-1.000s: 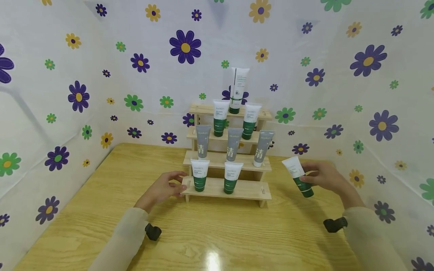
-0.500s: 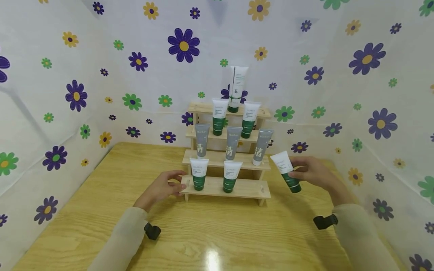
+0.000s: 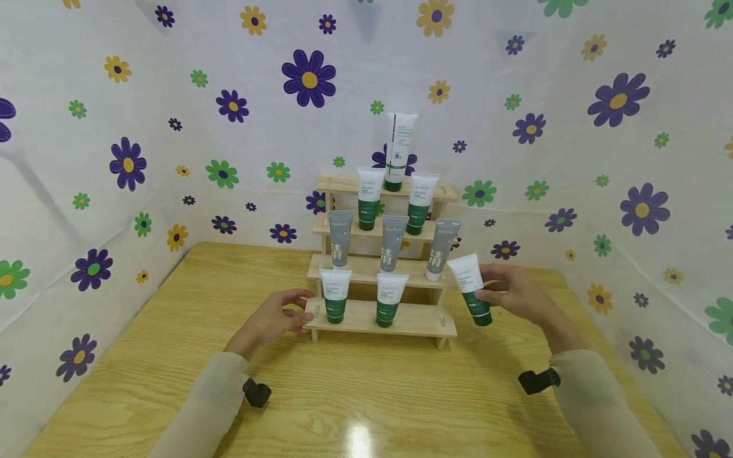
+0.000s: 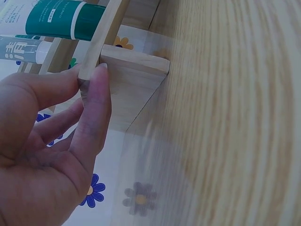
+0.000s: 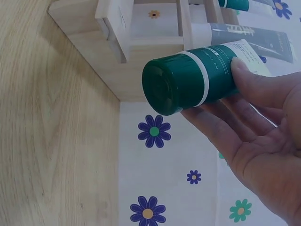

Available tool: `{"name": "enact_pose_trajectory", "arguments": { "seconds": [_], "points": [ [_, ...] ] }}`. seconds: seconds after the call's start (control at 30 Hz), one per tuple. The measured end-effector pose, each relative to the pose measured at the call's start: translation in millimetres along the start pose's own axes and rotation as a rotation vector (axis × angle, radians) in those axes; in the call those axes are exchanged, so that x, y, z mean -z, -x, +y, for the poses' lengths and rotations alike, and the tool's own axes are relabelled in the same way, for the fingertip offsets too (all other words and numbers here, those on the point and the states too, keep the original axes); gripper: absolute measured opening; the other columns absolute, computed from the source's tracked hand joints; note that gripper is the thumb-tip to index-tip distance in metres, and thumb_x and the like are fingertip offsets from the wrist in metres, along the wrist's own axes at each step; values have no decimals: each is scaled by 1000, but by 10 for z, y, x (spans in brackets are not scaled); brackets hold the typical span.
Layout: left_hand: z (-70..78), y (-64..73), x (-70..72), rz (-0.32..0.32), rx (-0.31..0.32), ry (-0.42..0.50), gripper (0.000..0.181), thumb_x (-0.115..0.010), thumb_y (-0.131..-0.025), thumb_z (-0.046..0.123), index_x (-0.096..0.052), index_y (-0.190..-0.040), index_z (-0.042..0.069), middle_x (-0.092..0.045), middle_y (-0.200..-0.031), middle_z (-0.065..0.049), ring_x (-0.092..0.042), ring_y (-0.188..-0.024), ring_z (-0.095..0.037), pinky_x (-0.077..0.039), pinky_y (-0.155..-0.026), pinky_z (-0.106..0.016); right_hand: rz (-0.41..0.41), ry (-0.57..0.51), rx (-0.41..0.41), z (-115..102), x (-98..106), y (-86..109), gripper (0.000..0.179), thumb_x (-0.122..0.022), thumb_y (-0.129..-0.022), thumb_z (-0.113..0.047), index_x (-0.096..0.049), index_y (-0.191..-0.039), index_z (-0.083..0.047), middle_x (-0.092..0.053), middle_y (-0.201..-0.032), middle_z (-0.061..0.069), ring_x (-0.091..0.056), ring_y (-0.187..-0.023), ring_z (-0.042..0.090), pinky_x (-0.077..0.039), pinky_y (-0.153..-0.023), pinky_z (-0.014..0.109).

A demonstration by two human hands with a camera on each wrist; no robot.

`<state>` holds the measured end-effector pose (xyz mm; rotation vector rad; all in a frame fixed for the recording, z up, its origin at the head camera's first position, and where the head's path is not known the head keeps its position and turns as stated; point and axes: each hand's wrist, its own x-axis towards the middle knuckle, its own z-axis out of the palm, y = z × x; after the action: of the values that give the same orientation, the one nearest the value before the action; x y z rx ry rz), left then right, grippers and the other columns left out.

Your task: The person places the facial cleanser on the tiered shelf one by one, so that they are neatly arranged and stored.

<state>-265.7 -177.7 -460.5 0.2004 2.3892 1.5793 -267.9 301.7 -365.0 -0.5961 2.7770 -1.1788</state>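
Observation:
My right hand (image 3: pixel 518 294) holds a white and green squeeze tube (image 3: pixel 471 289) by its side, cap down and slightly tilted, just right of a stepped wooden display rack (image 3: pixel 420 317). In the right wrist view the thumb presses the front of the tube (image 5: pixel 211 75), with fingers behind it. My left hand (image 3: pixel 279 320) pinches the left end of the lowest shelf (image 4: pixel 101 42) between thumb and fingers. Two white and green tubes (image 3: pixel 335 296) stand on that shelf, at its left and middle. Its right end is bare.
Three grey tubes (image 3: pixel 392 242) stand on the second shelf and two white and green tubes (image 3: pixel 371 197) on the third. A taller white tube (image 3: pixel 400 149) tops the rack. Wooden table (image 3: pixel 321 394) lies in front; a flowered cloth (image 3: pixel 252 95) encloses the back and sides.
My right hand has carried its tube leftward, closer to the rack, and the tube has become more upright. The left hand keeps its grip on the shelf end.

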Motion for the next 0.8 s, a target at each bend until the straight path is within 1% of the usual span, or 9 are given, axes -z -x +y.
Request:
{"name": "enact_pose_trajectory", "arguments": {
  "seconds": [0.2, 0.33, 0.43, 0.67, 0.8],
  "points": [
    [5, 12, 0, 0, -16, -2, 51, -70, -98, 10, -53, -146, 8, -55, -132, -21, -70, -92, -19, -66, -82, -37, 39, 12, 15, -34, -79, 2, 46, -71, -95, -2, -56, -137, 10, -64, -130, 33, -69, -112, 49, -64, -88, 49],
    [13, 20, -2, -2, -21, -3, 51, -70, -99, 9, -53, -146, 8, -56, -133, -21, -70, -93, -19, -66, -82, -37, 47, -17, 13, -43, -131, -4, 49, -71, -95, -2, -55, -139, 9, -63, -132, 32, -69, -113, 49, -64, -89, 51],
    [11, 21, -5, 1, -27, -3, 51, -69, -99, 8, -53, -146, 7, -56, -132, -22, -70, -93, -19, -66, -82, -37, 44, -46, 23, -49, -165, -11, 47, -71, -95, -2, -55, -138, 8, -63, -131, 32, -69, -113, 48, -64, -89, 49],
    [-1, 18, -5, -1, -38, 4, 50, -67, -99, 4, -52, -147, 4, -55, -130, -23, -70, -93, -18, -66, -82, -36, 36, -98, 48, -70, -256, -24, 41, -69, -95, 2, -57, -133, 9, -64, -129, 31, -70, -111, 45, -65, -86, 41],
    [-3, 19, -3, -5, -41, 10, 51, -68, -99, 5, -51, -147, 4, -55, -131, -23, -70, -92, -18, -66, -82, -36, 39, -115, 51, -109, -306, -29, 41, -68, -95, 2, -56, -134, 10, -63, -129, 32, -68, -112, 46, -65, -87, 42]
  ]
}}
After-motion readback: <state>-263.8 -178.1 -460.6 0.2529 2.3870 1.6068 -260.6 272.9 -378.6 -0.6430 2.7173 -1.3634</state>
